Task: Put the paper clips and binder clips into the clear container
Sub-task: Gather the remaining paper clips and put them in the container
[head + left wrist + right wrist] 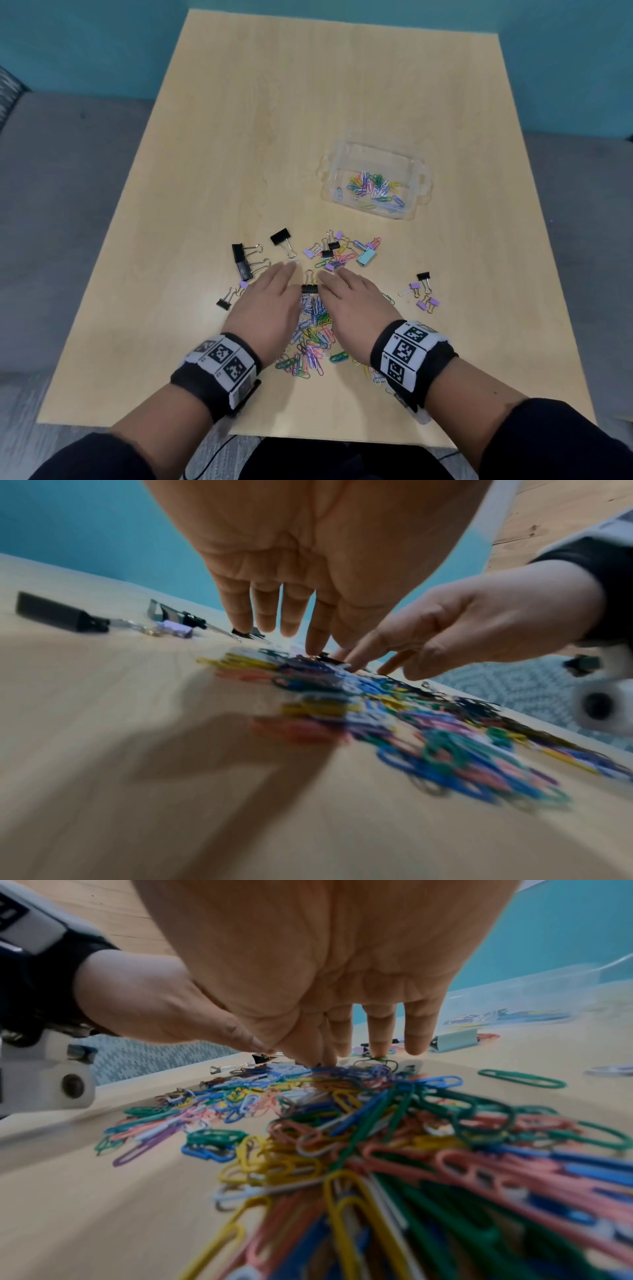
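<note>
A pile of coloured paper clips (313,337) lies on the wooden table near me, between my two hands. My left hand (267,301) and right hand (352,301) lie palm down with straight fingers on either side of the pile, fingertips touching the clips. A black binder clip (309,286) sits between the fingertips. In the wrist views the left hand (274,610) and right hand (369,1031) hang over the paper clips (377,1137), holding nothing. The clear container (375,183) stands further back on the right with several paper clips inside.
Black binder clips (245,260) lie left of the hands. A mix of small purple and black binder clips and a teal one (365,257) lies ahead. More small clips (423,291) are scattered to the right. The table edge is close to my body.
</note>
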Demonstrator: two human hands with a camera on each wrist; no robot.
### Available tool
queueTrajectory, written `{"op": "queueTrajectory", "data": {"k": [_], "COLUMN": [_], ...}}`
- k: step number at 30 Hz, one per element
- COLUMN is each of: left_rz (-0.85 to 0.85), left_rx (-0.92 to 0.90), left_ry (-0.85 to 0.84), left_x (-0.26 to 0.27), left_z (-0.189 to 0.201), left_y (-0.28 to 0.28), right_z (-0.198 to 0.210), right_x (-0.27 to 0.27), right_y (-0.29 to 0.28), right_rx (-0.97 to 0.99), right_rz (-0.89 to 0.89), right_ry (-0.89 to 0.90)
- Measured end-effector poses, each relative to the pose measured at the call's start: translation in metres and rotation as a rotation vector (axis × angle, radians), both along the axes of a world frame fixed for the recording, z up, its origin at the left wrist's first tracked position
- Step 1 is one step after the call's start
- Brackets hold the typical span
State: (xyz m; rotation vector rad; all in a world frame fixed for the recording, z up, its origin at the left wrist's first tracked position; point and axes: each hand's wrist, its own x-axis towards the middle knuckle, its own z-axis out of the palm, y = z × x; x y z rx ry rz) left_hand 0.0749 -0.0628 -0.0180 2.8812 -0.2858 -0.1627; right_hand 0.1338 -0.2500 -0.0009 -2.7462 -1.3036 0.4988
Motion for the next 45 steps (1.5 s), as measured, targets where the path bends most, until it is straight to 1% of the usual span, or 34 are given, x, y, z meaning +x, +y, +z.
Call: {"op": "queueTrajectory", "data": {"k": [5, 9, 13, 19, 24, 30, 33, 36, 38, 39, 41, 45], "left_rz": [-0.032, -0.007, -0.068, -0.049, 0.026, 0.020, 0.031, -0.039, -0.108, -0.113, -0.086, 0.016], "left_rx": [0.073, 0.034, 0.049, 0.104, 0.106, 0.163, 0.184, 0.178, 0.192, 0.207, 0.237, 0.229], "left_ry": [0.080, 0.002, -0.042, -0.027, -0.022, 0.060, 0.035, 0.000, 0.028, 0.045, 0.058, 0.046], "left_x": [0.010, -0.007, -0.010, -0.001, 0.010, 0.035, 0.041, 0.039, 0.034, 0.032, 0.030, 0.025], "left_z": [-0.008, 0.005, 0.007, 0.008, 0.014, 0.012, 0.013, 0.016, 0.015, 0.015, 0.016, 0.020], "left_y": [0.011, 0.004, -0.009, -0.008, -0.014, -0.029, -0.028, -0.030, -0.032, -0.032, -0.028, -0.009], "right_z": [0.005, 0.008, 0.009, 0.016, 0.020, 0.018, 0.017, 0.019, 0.019, 0.019, 0.019, 0.017], "right_x": [0.007, 0.008, 0.004, -0.007, -0.021, -0.026, -0.028, -0.019, -0.007, 0.000, 0.012, 0.017], "right_y": [0.005, 0.005, 0.005, 0.000, 0.000, 0.001, -0.004, -0.008, -0.010, -0.010, -0.009, -0.005], "right_rx": [-0.053, -0.103, -0.144, -0.220, -0.274, -0.259, -0.212, -0.111, -0.083, -0.081, -0.117, -0.241], "right_rz": [0.086, 0.137, 0.147, 0.119, 0.113, 0.083, 0.100, 0.046, -0.043, -0.080, -0.089, -0.007], "right_ry": [-0.013, -0.023, -0.039, -0.065, -0.072, -0.044, -0.008, 0.020, 0.009, 0.006, 0.000, 0.003]}}
